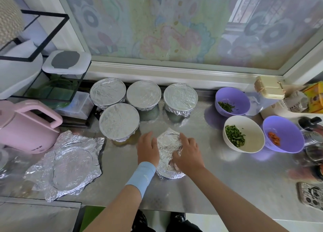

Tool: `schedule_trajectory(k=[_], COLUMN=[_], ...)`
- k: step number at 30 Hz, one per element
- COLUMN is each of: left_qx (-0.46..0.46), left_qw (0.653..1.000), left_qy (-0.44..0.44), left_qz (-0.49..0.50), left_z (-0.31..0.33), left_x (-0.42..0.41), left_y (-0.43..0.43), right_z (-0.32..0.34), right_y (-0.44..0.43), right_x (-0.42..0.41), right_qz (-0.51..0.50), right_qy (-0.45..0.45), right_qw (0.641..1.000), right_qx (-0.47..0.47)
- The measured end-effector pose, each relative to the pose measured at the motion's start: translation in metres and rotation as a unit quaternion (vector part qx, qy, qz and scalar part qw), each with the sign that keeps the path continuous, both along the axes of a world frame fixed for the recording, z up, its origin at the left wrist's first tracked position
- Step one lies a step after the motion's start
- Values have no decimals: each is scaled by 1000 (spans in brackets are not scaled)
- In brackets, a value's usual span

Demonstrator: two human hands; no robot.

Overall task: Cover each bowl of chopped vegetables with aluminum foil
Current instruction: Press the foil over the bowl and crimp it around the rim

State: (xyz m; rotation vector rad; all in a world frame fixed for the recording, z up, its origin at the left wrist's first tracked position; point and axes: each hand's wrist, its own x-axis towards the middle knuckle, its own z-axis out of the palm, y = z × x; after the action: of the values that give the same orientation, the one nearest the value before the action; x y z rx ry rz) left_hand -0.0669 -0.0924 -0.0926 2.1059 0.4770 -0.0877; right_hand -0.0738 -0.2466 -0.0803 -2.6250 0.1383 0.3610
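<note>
- Bowl under crinkled silver aluminum foil: on the brushed steel counter, centre, near the front edge, just in front of the finished bowls.
- Done: four round bowls capped with taut silver foil, three in a back row and one in front, edges crimped down.
- In progress: the fifth bowl. Top is covered and the near edge looks crimped, but a foil corner at the far side still sticks up.
- Left to do: three open bowls well to the right: purple plastic bowl with green shreds, white bowl of chopped greens, purple bowl with orange-red bits.
- My read: just past halfway.
- Left hand, light blue wrist sleeve behind it: cups the bowl's left side, fingers curved onto the foil.
- Right hand: lies over the top right, fingers curled over the rim, pressing foil down.
- Spare crumpled foil sheets lie at the left, near the pink electric kettle; probably enough for the rest.
</note>
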Motion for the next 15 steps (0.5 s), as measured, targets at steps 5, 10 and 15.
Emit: schedule_trajectory(k=[5, 10, 15], left_qx=[64, 59, -6], left_qw=[998, 997, 1000], left_qy=[11, 13, 22], left_qz=[-15, -46, 1], left_z=[0, -1, 3], left_x=[-22, -10, -7], left_y=[-22, -18, -16], right_z=[11, 9, 4], right_y=[2, -2, -8], right_x=[4, 23, 30], right_qz=[-23, 135, 56], right_qy=[-5, -24, 58], right_qw=[993, 985, 993], right_qx=[-115, -103, 85])
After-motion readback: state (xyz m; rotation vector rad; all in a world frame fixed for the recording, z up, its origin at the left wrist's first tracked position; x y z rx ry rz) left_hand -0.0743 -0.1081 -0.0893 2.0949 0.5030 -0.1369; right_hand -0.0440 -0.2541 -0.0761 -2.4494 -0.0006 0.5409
